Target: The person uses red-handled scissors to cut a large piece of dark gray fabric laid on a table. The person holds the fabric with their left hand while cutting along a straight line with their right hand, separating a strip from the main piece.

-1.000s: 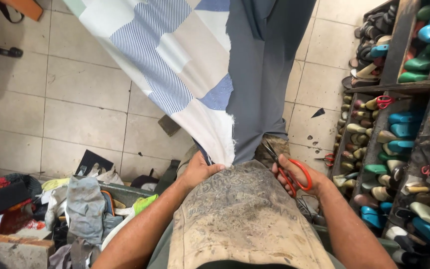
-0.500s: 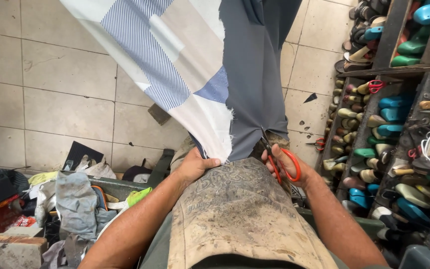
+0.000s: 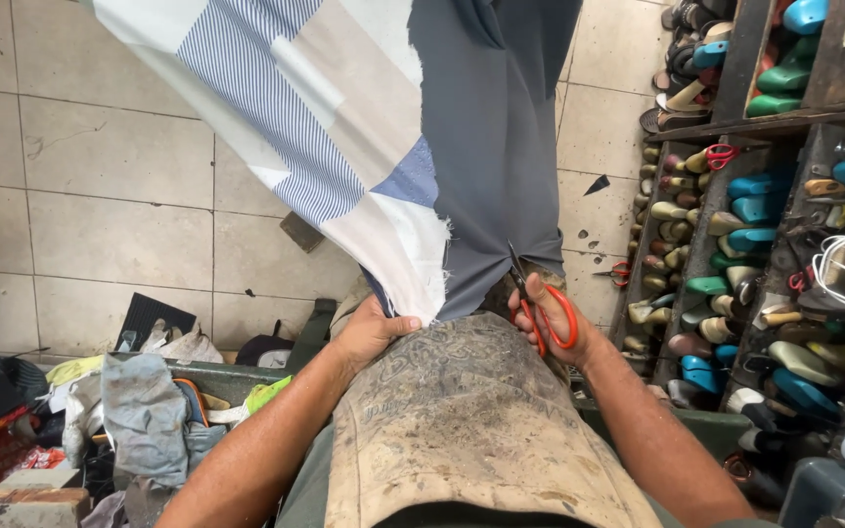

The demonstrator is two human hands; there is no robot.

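Observation:
A large sheet of fabric hangs from above: a patchwork part (image 3: 315, 127) in white, beige and blue stripes, and a plain grey part (image 3: 501, 147). My left hand (image 3: 372, 330) pinches the frayed lower edge of the patchwork part. In my right hand (image 3: 550, 321) are orange-handled scissors (image 3: 540, 303), fingers through the loops, blades pointing up at the grey fabric's lower edge. Both hands rest at the far end of a worn, scuffed board (image 3: 462, 420) lying on my lap.
Shelves (image 3: 784, 117) at the right hold several shoe lasts in blue, green and tan, plus another pair of red scissors (image 3: 721, 154). A cluttered bin of rags and scraps (image 3: 139, 411) sits at the lower left. Tiled floor (image 3: 100, 196) lies beyond.
The view has tilted down slightly. My right hand has raised the scissors so the blades point up into the grey fabric. My left hand keeps its grip on the fabric edge.

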